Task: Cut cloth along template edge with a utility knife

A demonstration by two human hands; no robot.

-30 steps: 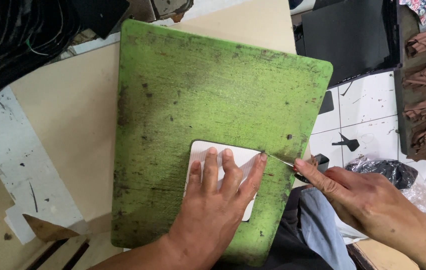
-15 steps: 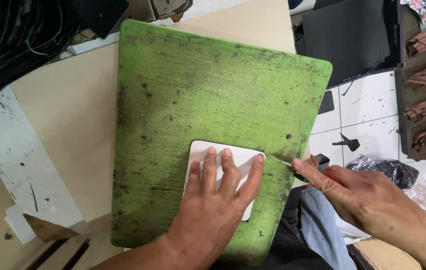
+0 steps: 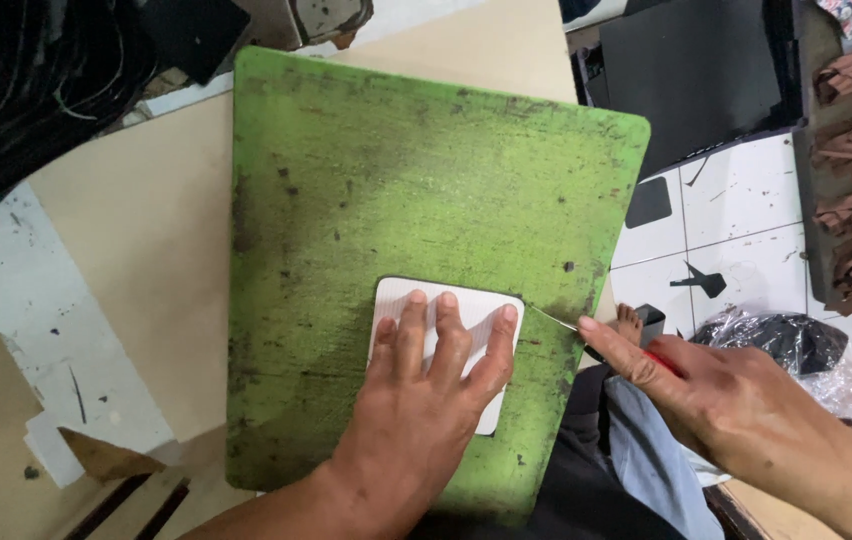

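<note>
A white ribbed template (image 3: 443, 320) is pressed flat onto the green cutting mat (image 3: 416, 190) by the left hand (image 3: 424, 400), fingers spread open. A thin blade (image 3: 558, 322) is gripped by the closed right hand (image 3: 736, 400), its tip set against the template's right edge.
</note>
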